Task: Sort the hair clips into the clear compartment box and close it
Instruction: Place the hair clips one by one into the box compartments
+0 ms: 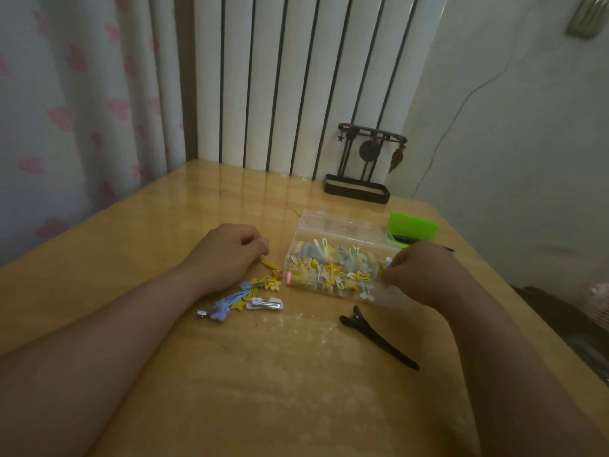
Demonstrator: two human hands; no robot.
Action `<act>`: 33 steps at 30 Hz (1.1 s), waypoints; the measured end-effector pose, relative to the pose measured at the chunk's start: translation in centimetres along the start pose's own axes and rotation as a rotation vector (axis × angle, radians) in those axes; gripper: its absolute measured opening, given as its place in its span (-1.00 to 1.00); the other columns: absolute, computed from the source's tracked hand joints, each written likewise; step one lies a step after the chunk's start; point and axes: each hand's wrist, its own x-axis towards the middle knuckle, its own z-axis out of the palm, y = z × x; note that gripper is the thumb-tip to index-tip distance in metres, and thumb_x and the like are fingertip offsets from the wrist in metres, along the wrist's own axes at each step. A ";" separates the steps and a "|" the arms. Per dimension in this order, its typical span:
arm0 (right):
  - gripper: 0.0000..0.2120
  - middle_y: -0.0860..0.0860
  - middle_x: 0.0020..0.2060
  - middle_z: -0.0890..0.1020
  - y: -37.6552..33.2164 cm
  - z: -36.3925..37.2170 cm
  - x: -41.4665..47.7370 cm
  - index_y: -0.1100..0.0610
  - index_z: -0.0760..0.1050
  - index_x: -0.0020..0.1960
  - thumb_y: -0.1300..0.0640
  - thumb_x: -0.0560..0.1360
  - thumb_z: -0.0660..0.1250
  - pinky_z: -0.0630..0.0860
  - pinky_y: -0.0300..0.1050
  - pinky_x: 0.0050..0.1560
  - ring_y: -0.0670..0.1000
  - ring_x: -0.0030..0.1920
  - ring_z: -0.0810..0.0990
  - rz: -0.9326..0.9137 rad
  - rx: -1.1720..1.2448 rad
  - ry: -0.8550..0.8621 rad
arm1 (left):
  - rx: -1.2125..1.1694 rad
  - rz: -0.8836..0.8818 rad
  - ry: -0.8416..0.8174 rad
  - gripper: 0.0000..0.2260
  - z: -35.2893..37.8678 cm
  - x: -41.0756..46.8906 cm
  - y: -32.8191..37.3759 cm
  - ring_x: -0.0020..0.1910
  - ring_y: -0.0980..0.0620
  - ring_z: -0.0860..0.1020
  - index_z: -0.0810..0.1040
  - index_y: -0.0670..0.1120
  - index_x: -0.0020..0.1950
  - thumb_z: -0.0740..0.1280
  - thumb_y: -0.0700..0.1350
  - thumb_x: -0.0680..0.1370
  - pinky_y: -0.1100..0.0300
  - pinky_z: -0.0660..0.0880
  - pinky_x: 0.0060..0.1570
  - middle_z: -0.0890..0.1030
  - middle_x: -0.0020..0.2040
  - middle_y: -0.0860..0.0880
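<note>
Head view of the sorting stage, with the clear compartment box (pixel 291 249) on the worktop (pixel 263 374) right of centre, its lid (pixel 346 227) open and tilted back on the far side, its compartments already crowded with small coloured clips. The loose clips (pixel 250 293) not yet sorted lie in a small cluster just left of the box's near-left corner, apart from its wall; the coming move therefore runs rightward and slightly away from the person. The left hand (pixel 227 255) is the nearer one: it rests knuckles up directly beyond the cluster, fingers curled under, with a yellow bar clip (pixel 270 265) emerging from beneath it; whether the fingers pinch that clip cannot be told. In the cluster, the blue clip (pixel 227 301) has its long axis slanting from near-left to far-right, roughly toward the box, and the white clip (pixel 265 304) lies crosswise. The right hand (pixel 425 275) sits at the box's right end, fingers curled against it; whether it grips the wall, holds a clip, or only steadies the box is hidden. A long black clip (pixel 379 339) lies alone on the near side of the box, beside the right forearm, its axis running from far-left to near-right, so it is judged to suit the right hand.
</note>
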 end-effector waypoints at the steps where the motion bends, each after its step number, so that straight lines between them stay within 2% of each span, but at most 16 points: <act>1: -0.80 0.12 -0.27 0.72 -0.1 0.1 0.0 0.14 0.73 -0.20 0.00 0.40 0.49 0.67 0.05 -0.10 0.13 -0.19 0.69 0.004 -0.012 -0.008 | -0.003 0.000 0.001 -0.78 0.0 0.0 0.0 -0.09 0.08 0.65 0.73 0.03 -0.13 0.36 0.00 0.66 0.01 0.58 0.07 0.71 -0.16 0.09; 7: -0.73 0.10 -0.23 0.73 -0.2 0.1 0.2 0.17 0.74 -0.11 -0.05 0.41 0.51 0.71 0.10 -0.04 0.11 -0.20 0.69 0.040 -0.040 -0.046 | -0.020 -0.014 -0.002 -0.79 0.0 0.1 -0.2 -0.10 0.06 0.67 0.73 0.06 -0.13 0.36 0.03 0.64 -0.04 0.60 0.08 0.73 -0.20 0.07; 11: -0.72 0.11 -0.22 0.72 -0.2 0.2 0.4 0.17 0.74 -0.10 -0.06 0.41 0.51 0.70 0.11 -0.02 0.12 -0.19 0.69 0.045 -0.057 -0.050 | -0.026 -0.014 0.000 -0.79 0.1 0.1 -0.3 -0.11 0.08 0.66 0.73 0.06 -0.13 0.36 0.03 0.64 0.02 0.59 0.04 0.73 -0.21 0.07; 17: -0.64 0.15 -0.25 0.71 0.1 0.5 0.5 0.20 0.72 -0.15 -0.13 0.44 0.48 0.61 -0.01 -0.19 0.16 -0.20 0.70 0.035 -0.090 -0.032 | -0.033 -0.015 -0.001 -0.78 0.2 0.1 -0.1 -0.12 0.05 0.67 0.72 0.03 -0.12 0.36 0.02 0.65 0.05 0.57 0.01 0.73 -0.20 0.06; 20: -0.61 0.13 -0.28 0.69 -0.1 0.6 0.2 0.19 0.70 -0.18 -0.16 0.50 0.44 0.61 -0.01 -0.15 0.13 -0.23 0.67 0.008 -0.131 -0.023 | -0.036 -0.019 0.002 -0.79 0.2 0.1 -0.2 -0.14 0.09 0.66 0.72 0.03 -0.13 0.36 0.01 0.65 0.07 0.56 -0.01 0.72 -0.21 0.08; 25: -0.68 0.04 -0.29 0.65 -1.0 0.2 -0.8 0.10 0.63 -0.19 -0.12 0.58 0.35 0.56 -0.04 -0.16 0.07 -0.23 0.61 -0.045 -0.140 0.084 | -0.040 -0.019 0.001 -0.79 0.4 0.3 -0.4 -0.12 0.05 0.68 0.72 0.03 -0.13 0.36 0.01 0.64 0.02 0.60 0.05 0.73 -0.21 0.08; 29: -0.70 -0.04 -0.29 0.61 -2.7 0.9 -2.0 0.04 0.60 -0.18 -0.13 0.60 0.34 0.55 -0.06 -0.21 0.00 -0.24 0.58 -0.162 -0.067 0.195 | -0.040 -0.013 0.003 -0.80 0.3 0.3 -0.2 -0.08 0.09 0.66 0.72 0.04 -0.09 0.35 0.02 0.65 0.08 0.57 0.02 0.72 -0.16 0.10; 33: -0.74 -0.10 -0.20 0.56 -4.8 2.2 -3.2 -0.02 0.61 -0.15 -0.15 0.61 0.33 0.61 0.03 -0.15 -0.08 -0.22 0.54 -0.332 -0.020 0.297 | 0.054 0.046 -0.011 -0.86 0.3 0.2 0.0 0.03 0.14 0.56 0.72 0.06 0.07 0.36 -0.03 0.64 0.13 0.49 0.09 0.60 0.08 0.13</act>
